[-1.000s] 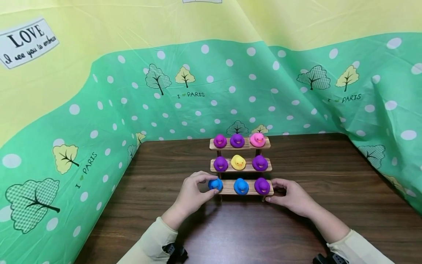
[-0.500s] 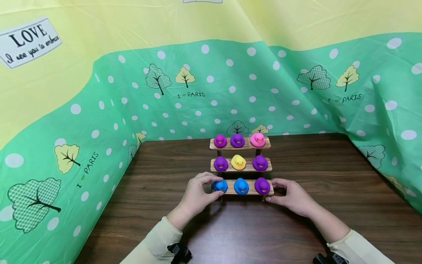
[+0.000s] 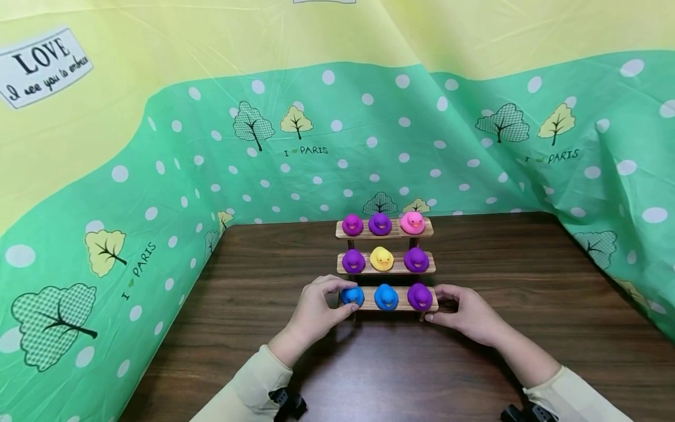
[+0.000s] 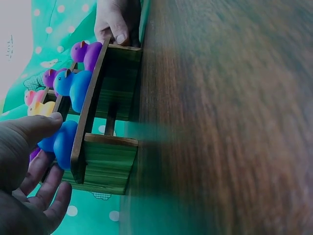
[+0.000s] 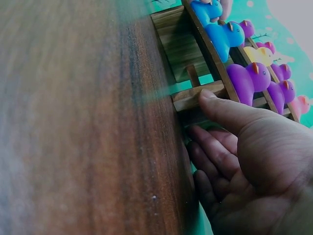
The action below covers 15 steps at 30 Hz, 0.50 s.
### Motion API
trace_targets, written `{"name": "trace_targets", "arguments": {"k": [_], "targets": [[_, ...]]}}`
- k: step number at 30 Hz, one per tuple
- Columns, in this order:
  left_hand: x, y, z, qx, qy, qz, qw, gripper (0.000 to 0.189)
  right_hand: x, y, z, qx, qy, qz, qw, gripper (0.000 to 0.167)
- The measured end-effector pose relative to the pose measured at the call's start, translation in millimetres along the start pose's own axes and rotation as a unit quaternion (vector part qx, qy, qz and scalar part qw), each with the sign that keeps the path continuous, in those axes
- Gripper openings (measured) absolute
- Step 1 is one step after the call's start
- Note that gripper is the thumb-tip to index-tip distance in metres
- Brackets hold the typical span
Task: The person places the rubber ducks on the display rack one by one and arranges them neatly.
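A three-tier wooden display stand (image 3: 403, 300) carries small rubber ducks on every step. My left hand (image 3: 314, 310) pinches a blue rubber duck (image 4: 64, 146) at the left end of the lowest step, thumb in front and fingers behind. Beside it on that step sit another blue duck (image 3: 387, 298) and a purple duck (image 3: 420, 297). At the stand's right end, my right hand (image 3: 469, 315) grips the lower step's side. In the right wrist view its thumb (image 5: 215, 100) presses the front of the leg, while the other fingers curl behind.
On the middle step a yellow duck (image 3: 382, 259) sits between two purple ones. The top step holds two purple ducks and a pink duck (image 3: 413, 223). A green and yellow patterned cloth (image 3: 316, 176) hangs behind the dark wooden table (image 3: 253, 258).
My left hand has shifted right with the blue duck, from overhanging the step's left end to further in on the step. The right hand has stayed in place.
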<state>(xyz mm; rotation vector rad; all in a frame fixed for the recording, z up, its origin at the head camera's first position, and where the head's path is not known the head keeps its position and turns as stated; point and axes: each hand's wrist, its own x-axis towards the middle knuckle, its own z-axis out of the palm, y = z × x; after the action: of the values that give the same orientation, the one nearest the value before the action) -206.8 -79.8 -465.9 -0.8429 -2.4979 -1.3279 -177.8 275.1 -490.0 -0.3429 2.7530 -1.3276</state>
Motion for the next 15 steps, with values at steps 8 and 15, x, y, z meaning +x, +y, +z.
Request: {"name": "trace_targets", "arguments": {"k": [8, 15], "targets": [[-1.1, 0.7, 1.1, 0.004, 0.0, -0.008, 1.0, 0.033, -0.9, -1.4, -0.1, 0.001, -0.003, 0.007, 1.0, 0.053], [-1.2, 0.0, 0.3, 0.002, -0.003, -0.008, 1.0, 0.035, 0.3, 2.1, 0.3, 0.0, -0.004, 0.009, 0.9999, 0.053]]}}
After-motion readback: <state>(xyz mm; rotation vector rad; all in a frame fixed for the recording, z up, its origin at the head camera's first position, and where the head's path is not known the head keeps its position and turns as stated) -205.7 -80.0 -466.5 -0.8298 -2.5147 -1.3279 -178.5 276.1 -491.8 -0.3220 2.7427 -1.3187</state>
